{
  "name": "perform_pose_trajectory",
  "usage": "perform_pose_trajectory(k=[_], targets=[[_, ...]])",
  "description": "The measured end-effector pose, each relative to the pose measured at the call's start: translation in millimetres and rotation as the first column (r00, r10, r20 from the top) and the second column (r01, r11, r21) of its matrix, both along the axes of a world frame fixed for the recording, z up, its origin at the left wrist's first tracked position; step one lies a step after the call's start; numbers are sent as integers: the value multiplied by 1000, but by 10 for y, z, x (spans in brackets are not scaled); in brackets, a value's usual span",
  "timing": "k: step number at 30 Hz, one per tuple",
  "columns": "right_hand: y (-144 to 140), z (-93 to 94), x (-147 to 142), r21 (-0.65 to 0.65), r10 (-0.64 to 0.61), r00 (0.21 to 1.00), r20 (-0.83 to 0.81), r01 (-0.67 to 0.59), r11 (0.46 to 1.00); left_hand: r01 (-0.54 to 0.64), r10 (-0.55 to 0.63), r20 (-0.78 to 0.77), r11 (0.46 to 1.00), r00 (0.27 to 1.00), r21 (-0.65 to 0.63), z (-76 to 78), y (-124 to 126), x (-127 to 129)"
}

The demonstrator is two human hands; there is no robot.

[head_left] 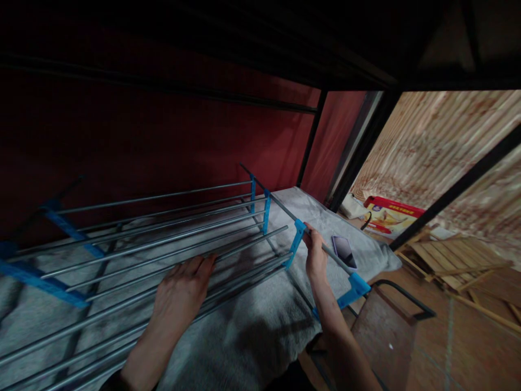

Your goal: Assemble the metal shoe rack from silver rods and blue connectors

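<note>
Head view: phone (344, 251) on grey blanket (252, 326) beside rack (163, 244).

Metal rack rods (163, 239) span the bed's (252, 331) left and centre, leaving only narrow gaps. Phone (344, 251) lies near the right edge. Open blanket remains along the front edge. Overhead frame (244, 103) limits headroom.

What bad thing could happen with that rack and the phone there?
The right hand grips a metal rod right beside the phone on the grey blanket; a swinging rod might hit it. The left hand lies flat across the rack bars, so fingers could perhaps get pinched if the bars shift.
</note>
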State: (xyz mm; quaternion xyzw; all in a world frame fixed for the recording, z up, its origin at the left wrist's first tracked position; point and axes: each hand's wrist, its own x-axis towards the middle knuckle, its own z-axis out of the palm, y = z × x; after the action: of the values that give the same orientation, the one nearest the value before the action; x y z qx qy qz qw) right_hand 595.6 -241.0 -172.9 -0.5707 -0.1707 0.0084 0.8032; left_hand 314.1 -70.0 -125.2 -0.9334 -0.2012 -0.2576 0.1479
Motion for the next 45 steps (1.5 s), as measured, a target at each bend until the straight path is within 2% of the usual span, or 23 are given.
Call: perform_pose_trajectory(k=[4,10,14,19,25,38,42,45], targets=[[10,-2,19,38,27,999,-31,-26,999,-11,11,-17,1000,1000,-17,-47,22,11],[-51,0,116,-37,68,997,40,-67,997,-3,2,-17,999,1000,-39,-87,24,5],[-83,39,104,-74,96,994,45,-92,993,28,-28,6,999,1000,-27,-51,-38,-17],[-120,109,85,-133,69,992,108,-55,990,61,-62,35,997,997,39,10,-115,-44],[-169,135,167,-199,97,983,159,-65,978,64,-65,64,998,996,9,62,-130,-43],[-171,58,164,-109,117,989,87,-108,988,25,-25,26,1000,999,2,80,-155,-27],[-153,33,127,-119,92,991,92,-81,990,45,-45,2,998,999,-44,75,-178,0],[-143,28,98,-134,83,991,100,-69,989,-48,48,1,997,999,-68,128,-178,8]])
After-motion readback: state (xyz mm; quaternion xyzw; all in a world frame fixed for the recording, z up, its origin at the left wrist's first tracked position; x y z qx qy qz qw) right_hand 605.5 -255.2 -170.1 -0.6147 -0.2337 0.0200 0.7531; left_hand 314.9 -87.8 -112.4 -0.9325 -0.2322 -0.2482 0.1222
